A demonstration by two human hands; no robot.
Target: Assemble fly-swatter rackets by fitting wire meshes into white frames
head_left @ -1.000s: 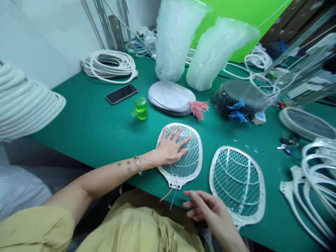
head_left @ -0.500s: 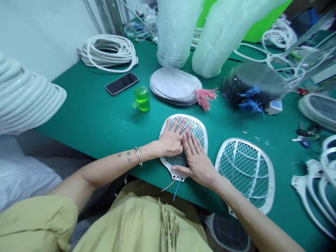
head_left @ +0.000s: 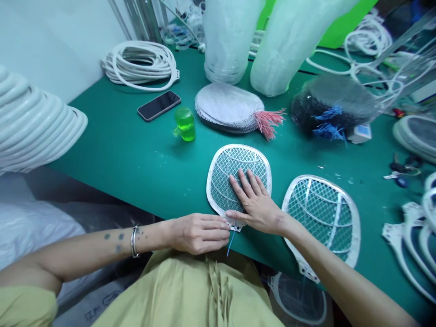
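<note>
A flat electric-swatter racket (head_left: 235,170) with a white frame and wire mesh lies on the green table top (head_left: 129,154). My right hand (head_left: 255,204) presses flat on its mesh with the fingers apart. My left hand (head_left: 197,234) sits at the racket's neck, fingers together, and hides the base there. A thin blue wire (head_left: 231,243) hangs from the neck. No pink wire shows; the hand may cover it. A second mesh racket (head_left: 322,220) lies just right of my right forearm.
Toward the back lie a phone (head_left: 158,105), a green plastic cup (head_left: 185,125), and mesh stacks with pink wires (head_left: 228,106) and blue wires (head_left: 332,104). White frame stacks (head_left: 30,118) stand left and right. Another racket (head_left: 299,299) lies below the table edge.
My left hand has slid off the mesh, down and left to the racket's neck. My right hand has moved up the mesh, and the pink wire no longer shows.
</note>
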